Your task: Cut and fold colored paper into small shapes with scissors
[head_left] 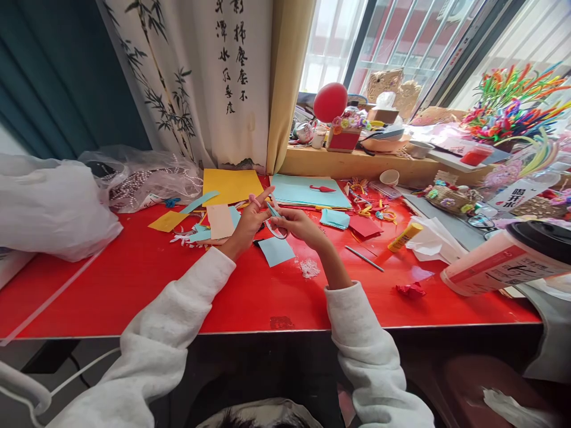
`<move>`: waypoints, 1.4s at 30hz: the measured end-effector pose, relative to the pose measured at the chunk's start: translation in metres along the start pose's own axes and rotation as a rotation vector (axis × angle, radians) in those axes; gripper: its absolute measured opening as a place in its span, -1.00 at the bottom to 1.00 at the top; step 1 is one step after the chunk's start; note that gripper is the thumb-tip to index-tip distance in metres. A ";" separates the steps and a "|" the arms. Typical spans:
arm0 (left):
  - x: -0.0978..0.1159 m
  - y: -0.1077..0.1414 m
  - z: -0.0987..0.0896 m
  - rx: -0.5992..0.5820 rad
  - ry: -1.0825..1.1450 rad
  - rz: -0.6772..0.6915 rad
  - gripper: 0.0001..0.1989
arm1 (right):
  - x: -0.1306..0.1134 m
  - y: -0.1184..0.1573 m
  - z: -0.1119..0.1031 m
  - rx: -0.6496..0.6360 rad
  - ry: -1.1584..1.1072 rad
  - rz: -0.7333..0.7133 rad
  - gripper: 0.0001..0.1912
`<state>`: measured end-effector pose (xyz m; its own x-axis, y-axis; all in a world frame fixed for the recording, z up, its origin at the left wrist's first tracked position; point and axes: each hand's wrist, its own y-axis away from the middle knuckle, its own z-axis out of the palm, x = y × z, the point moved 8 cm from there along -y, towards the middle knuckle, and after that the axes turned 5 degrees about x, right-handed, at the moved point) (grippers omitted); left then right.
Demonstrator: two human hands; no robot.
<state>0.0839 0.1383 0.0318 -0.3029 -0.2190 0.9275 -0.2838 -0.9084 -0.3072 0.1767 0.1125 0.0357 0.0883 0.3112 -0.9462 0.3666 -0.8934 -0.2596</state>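
My right hand (298, 226) is closed around what looks like a small pair of scissors (273, 211), its pale-blue pointed end toward my left hand. A thin pale loop hangs below those fingers. Close beside it, my left hand (250, 221) has its index finger stretched up to the right, the thumb closed in. Something small and pink (254, 200) sits at its fingers; I cannot make out what. Below the hands lies a light-blue paper square (276, 252). A heap of white paper shreds (309, 268) rests to its right.
Behind the hands lie yellow paper (232, 185) and blue sheets (303, 197). Toward the right are a blue paper stack (335, 219), red paper (364, 226), a metal rod (364, 259), a glue stick (404, 237) and a large cup (504, 264). A white plastic bag (49, 205) stands left.
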 end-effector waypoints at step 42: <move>0.034 0.003 -0.013 -0.151 -0.430 -0.044 -0.69 | 0.003 0.009 -0.062 0.539 -0.211 0.004 -0.69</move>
<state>0.0609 0.1332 0.0600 0.1087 -0.3383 0.9347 -0.4270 -0.8650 -0.2634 0.2374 0.1250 0.0426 -0.1180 0.2853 -0.9511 -0.1614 -0.9506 -0.2651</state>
